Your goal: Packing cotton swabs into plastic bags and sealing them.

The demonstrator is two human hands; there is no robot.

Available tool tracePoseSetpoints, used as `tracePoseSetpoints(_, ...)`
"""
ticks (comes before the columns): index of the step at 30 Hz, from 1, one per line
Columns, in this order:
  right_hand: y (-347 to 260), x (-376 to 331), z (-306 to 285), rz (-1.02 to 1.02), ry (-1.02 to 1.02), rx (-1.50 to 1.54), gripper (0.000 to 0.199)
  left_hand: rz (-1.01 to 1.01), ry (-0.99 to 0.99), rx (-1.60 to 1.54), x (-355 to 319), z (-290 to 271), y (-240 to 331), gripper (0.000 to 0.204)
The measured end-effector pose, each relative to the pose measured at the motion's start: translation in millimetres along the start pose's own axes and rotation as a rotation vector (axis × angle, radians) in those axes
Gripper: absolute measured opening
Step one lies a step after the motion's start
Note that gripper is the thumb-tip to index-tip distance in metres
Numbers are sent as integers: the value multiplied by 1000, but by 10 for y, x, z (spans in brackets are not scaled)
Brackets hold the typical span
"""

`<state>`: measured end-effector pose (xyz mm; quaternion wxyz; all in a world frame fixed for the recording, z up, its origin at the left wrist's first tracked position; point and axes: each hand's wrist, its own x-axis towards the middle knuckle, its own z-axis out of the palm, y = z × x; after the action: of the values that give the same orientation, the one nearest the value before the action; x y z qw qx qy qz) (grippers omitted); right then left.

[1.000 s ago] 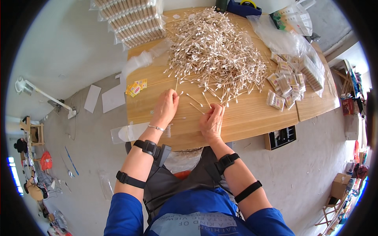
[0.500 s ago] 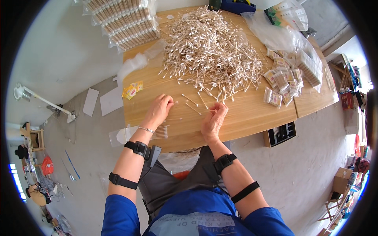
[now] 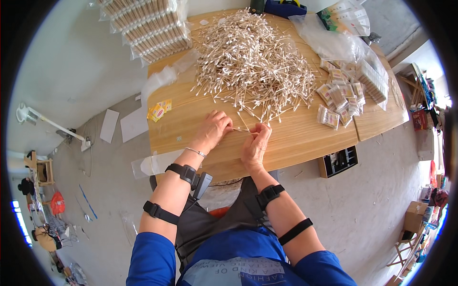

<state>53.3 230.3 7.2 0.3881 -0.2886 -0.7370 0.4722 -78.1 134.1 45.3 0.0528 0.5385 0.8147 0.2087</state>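
Beside the near edge of a big heap of cotton swabs (image 3: 250, 62), my two hands are close together over the wooden table. The fingers of my left hand (image 3: 213, 129) are pinched on a cotton swab (image 3: 242, 129) that points toward the right hand. My right hand (image 3: 256, 145) is curled closed, thumb and forefinger gripping a cotton swab; its palm side is hidden. Under my left forearm lies a clear plastic bag (image 3: 149, 164); the forearm covers most of the swabs lined up there. Small yellow printed cards (image 3: 160, 110) lie left of my left hand.
Stacked packs of swabs (image 3: 148, 28) rise at the back left. On the right are small filled packets (image 3: 339, 93) and a large clear bag (image 3: 319, 38). A blue tape dispenser (image 3: 285, 8) stands at the back. Below the table's right edge sits a black-lined box (image 3: 339, 162).
My left hand has moved right, up to the right hand, and now pinches a swab. Loose swabs that lay between the hands are gathered or covered. The right hand has barely moved.
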Motion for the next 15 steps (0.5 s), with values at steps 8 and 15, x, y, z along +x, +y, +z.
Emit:
tracePoseSetpoints(8, -35, -2, 53, -60, -7, -40, 32, -130, 68, 49, -147, -34, -57, 9)
tracePoseSetpoints(15, 48, 24, 34, -36, -5, -34, 25, -148, 77, -240, -1012, -387, 608, 9)
